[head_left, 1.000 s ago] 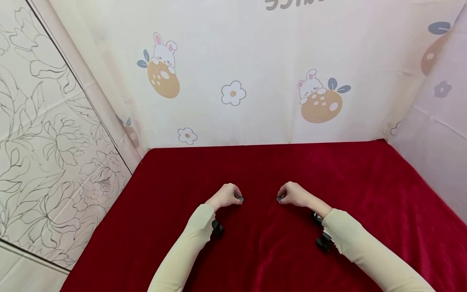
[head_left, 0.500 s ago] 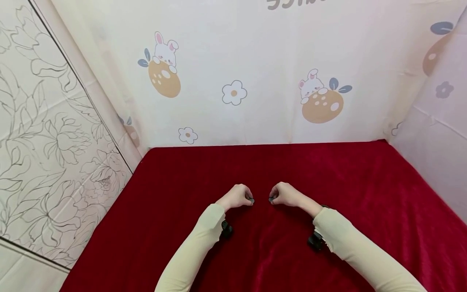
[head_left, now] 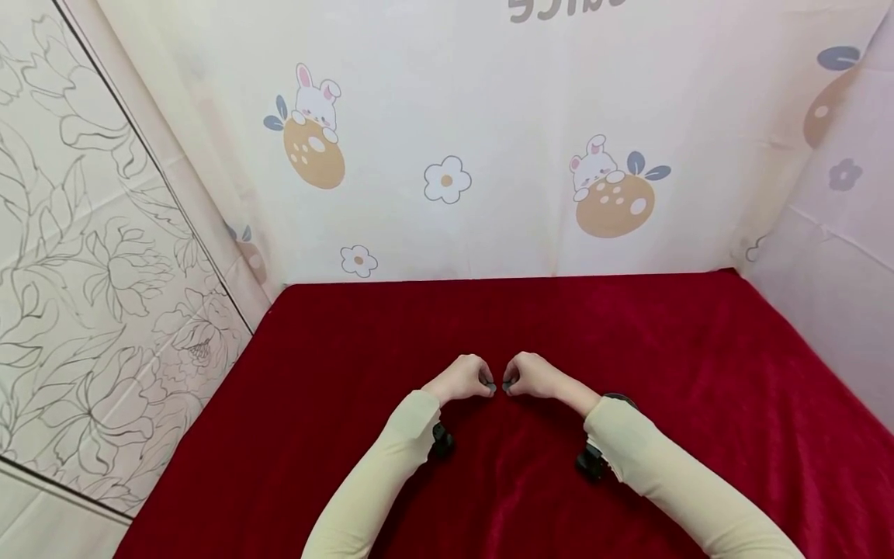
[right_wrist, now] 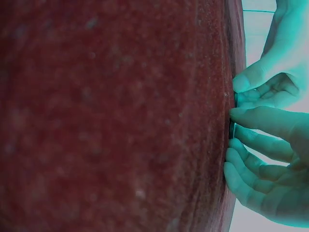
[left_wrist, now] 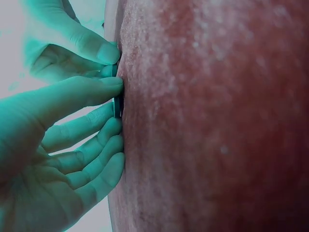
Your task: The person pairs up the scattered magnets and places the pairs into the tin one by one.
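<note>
2 hands, 2 small dark pieces

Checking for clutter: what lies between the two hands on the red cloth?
Only a sliver of bare red cloth separates left hand from right hand, per head view.

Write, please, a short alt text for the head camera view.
Two hands, the left hand and the right hand, meet fingertip to fingertip on a red velvet cloth, each pinching a small dark piece. Behind hangs a curtain with cartoon rabbits.

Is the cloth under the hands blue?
No, the cloth under the left hand and right hand is red.
</note>
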`<state>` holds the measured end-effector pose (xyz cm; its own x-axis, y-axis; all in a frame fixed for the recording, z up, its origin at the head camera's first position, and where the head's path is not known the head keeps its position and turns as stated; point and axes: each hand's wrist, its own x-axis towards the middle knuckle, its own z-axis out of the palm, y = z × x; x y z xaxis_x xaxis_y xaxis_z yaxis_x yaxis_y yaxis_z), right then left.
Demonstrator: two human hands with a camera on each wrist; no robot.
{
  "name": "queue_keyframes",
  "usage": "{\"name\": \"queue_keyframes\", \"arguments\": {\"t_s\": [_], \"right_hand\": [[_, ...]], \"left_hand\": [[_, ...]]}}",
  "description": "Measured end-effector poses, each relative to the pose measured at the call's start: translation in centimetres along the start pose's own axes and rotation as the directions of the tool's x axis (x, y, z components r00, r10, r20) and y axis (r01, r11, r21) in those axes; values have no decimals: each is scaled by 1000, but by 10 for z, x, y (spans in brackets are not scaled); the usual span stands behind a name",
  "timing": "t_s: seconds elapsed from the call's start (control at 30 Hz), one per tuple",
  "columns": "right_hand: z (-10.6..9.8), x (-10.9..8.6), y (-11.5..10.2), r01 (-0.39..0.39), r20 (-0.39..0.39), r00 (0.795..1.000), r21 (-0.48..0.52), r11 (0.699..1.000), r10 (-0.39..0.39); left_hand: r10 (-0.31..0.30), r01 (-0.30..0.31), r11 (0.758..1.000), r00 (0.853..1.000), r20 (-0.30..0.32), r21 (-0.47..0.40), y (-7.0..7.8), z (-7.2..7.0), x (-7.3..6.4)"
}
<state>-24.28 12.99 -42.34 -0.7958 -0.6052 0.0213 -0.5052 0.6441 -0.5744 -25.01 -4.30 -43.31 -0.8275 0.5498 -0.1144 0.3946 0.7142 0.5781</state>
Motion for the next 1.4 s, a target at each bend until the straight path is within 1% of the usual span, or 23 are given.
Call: {"name": "queue_keyframes", "arguments": {"t_s": [0.13, 0.37, 0.53, 0.67, 0.77, 0.87, 1.13, 1.23, 1.4], "right_hand": [[1, 1, -2, 12, -9, 1000, -19, 1000, -12], [2, 3, -2, -5, -9, 1000, -38, 999, 4], [1, 1, -1, -2, -2, 1000, -18, 1000, 2], [-4, -3, 0, 10, 4, 1000, -1, 1000, -10], [-11, -9, 1, 11, 7, 1000, -4, 1000, -11], [-18, -17, 1, -5, 7, 1000, 7, 1000, 5], [-32, -41, 1, -23, -16, 1000, 31, 999, 23], [-36, -52, 1, -18, -49, 999, 37, 999, 20], [-35, -69, 4, -8, -139, 990, 26, 1000, 11]], "left_hand": [[13, -13, 1000, 1000, -1, 14, 1, 1, 2], [17, -17, 1000, 1000, 9, 19, 4, 2, 3], [9, -9, 1000, 1000, 11, 7, 6, 3, 2], [1, -1, 1000, 1000, 13, 13, 7, 3, 2], [-3, 3, 1000, 1000, 16, 24, 8, 2, 2], [2, -3, 999, 1000, 17, 48, 9, 2, 2], [48, -51, 992, 999, 25, 113, 13, 2, 1], [58, -62, 990, 998, 31, 128, 14, 3, 1], [78, -82, 987, 996, 37, 137, 16, 5, 3]]}}
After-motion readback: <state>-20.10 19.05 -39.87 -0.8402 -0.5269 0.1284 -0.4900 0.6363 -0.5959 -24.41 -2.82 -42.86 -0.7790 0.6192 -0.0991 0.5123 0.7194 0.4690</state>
